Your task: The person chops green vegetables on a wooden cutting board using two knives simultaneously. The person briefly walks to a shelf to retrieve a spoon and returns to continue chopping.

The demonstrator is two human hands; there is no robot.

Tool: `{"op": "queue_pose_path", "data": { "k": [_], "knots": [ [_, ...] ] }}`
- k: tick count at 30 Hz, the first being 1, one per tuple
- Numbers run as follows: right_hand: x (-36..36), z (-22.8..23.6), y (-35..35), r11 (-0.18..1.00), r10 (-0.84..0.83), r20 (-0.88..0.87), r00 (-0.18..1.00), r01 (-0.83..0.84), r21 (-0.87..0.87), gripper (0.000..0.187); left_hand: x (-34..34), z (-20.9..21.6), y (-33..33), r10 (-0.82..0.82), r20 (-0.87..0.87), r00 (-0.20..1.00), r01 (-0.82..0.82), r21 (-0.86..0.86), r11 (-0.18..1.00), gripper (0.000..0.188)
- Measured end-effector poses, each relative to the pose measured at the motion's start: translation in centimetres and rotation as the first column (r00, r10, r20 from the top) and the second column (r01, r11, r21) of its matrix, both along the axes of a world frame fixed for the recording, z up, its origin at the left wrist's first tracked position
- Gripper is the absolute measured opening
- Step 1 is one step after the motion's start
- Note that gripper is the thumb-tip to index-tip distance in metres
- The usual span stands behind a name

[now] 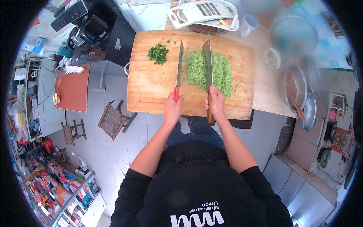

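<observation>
My left hand (172,109) grips a red-handled knife (179,66) whose blade points away over the wooden cutting board (151,87). A wooden-handled cleaver (207,60) is held in my right hand (217,104), its blade standing on edge in a pile of finely chopped pale green vegetable (223,72). The two blades stand roughly parallel, the knife at the pile's left edge and the cleaver through its middle. A small heap of dark green chopped herbs (158,53) lies at the board's far left.
Behind the board lie a white grater (200,11) on a tray and a white cup (248,24). Metal bowls (295,34) and a pan with chopsticks (297,90) stand to the right. Left are a black cabinet (113,38), an orange table (73,90) and small stools (113,119).
</observation>
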State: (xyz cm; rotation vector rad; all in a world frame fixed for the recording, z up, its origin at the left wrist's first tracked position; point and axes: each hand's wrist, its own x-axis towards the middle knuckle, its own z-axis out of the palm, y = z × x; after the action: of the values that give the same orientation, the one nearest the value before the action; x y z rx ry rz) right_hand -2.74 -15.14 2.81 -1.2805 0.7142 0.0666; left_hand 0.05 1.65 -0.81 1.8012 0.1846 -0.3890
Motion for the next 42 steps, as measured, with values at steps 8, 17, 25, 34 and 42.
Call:
{"op": "queue_pose_path", "data": {
  "k": [8, 17, 25, 34, 42],
  "knots": [
    [0.2, 0.6, 0.0, 1.000, -0.016, -0.013, 1.000, 0.016, -0.001, 0.039, 0.0, -0.1, 0.0, -0.019, 0.095, 0.995, 0.012, 0.078, 0.997, 0.012],
    [1.2, 1.1, 0.0, 0.974, 0.046, -0.064, 0.997, -0.059, -0.217, 0.032, 1.2, 0.5, -0.2, -0.064, -0.026, 0.998, 0.066, 0.081, 0.995, 0.018],
    [0.1, 1.6, 1.4, 0.796, 0.078, -0.010, 0.997, -0.068, -0.602, 0.025, 1.7, -0.7, -0.7, -0.050, 0.122, 0.991, 0.037, 0.106, 0.994, 0.014],
    [1.0, 3.7, 1.4, 0.751, 0.112, -0.081, 0.990, -0.138, -0.646, 0.025, 2.1, 1.9, -0.6, -0.069, -0.051, 0.996, 0.075, 0.130, 0.989, 0.020],
    [0.9, 2.2, 0.3, 0.643, 0.115, -0.118, 0.986, -0.164, -0.748, 0.026, 1.8, 1.5, -0.6, -0.082, 0.020, 0.996, 0.077, 0.181, 0.980, 0.021]
  ]
}}
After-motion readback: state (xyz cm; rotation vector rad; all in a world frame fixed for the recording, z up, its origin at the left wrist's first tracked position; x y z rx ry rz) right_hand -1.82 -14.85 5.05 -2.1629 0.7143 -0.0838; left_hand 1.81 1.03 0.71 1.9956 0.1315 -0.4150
